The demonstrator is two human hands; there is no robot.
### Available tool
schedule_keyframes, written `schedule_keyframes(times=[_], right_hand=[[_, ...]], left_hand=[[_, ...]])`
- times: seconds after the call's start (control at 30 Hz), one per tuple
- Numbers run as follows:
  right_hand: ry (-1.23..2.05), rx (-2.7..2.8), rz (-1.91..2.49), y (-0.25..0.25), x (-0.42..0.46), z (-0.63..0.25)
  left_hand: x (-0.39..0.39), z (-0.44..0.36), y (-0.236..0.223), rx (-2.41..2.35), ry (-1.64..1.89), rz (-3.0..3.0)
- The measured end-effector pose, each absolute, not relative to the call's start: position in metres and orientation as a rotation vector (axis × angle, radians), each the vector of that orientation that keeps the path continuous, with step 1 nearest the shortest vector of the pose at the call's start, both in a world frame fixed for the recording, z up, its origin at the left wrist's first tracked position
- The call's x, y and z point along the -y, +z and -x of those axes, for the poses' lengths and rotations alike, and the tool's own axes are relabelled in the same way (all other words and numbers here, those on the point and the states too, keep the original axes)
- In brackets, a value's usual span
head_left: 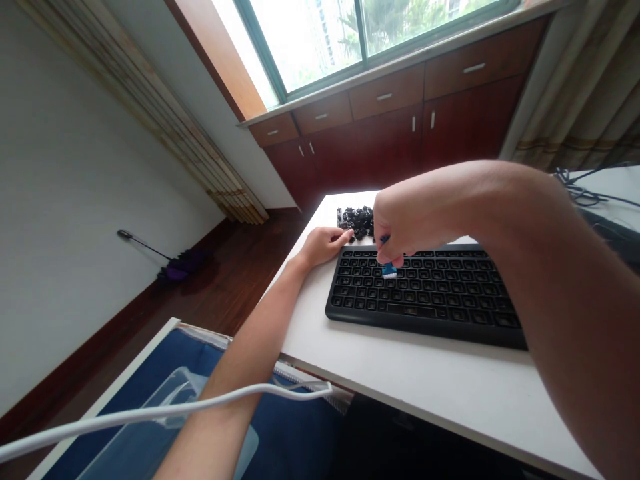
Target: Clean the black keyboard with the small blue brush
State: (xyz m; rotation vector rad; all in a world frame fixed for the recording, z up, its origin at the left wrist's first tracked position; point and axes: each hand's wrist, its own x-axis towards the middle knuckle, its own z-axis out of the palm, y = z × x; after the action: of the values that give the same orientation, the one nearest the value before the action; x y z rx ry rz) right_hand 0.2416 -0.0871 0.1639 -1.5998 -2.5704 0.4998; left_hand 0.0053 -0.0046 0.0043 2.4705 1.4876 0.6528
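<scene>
A black keyboard (415,327) with its keycaps off lies on the white table, rows of bare square sockets showing. My right hand (400,220) is closed around a small blue brush (389,270); its white bristles point down onto the sockets in the left half of the keyboard. At the far left corner, my left hand (324,245) grips the keyboard's edge with thumb and fingers. Just beyond that hand sits a heap of loose black keycaps (357,220), partly hidden by my right hand. My right forearm covers the keyboard's right end.
A white cable (165,413) crosses in front of my left forearm. Below the table's left edge stands a blue-lined container (135,373) with clear plastic in it. Dark cables (580,190) lie at the table's far right. Wooden cabinets (350,147) stand under the window.
</scene>
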Motion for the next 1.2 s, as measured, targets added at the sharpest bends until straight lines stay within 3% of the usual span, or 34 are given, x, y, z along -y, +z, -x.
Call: schedule_keyframes(times=[0.1, 0.5, 0.77, 1.2], right_hand=[[0.565, 2.860, 1.698, 0.167, 0.090, -0.240], [0.663, 2.777, 1.978, 0.179, 0.101, -0.238], [0.563, 2.797, 1.898, 0.181, 0.103, -0.235], [0.673, 2.825, 1.831, 0.170, 0.098, -0.226]], left_hand=[[0.004, -0.005, 0.005, -1.486, 0.644, -2.481], [0.003, -0.006, 0.004, -1.485, 0.624, -2.492], [0.002, -0.004, 0.003, -1.501, 0.612, -2.513], [0.005, -0.005, 0.007, -1.504, 0.615, -2.448]])
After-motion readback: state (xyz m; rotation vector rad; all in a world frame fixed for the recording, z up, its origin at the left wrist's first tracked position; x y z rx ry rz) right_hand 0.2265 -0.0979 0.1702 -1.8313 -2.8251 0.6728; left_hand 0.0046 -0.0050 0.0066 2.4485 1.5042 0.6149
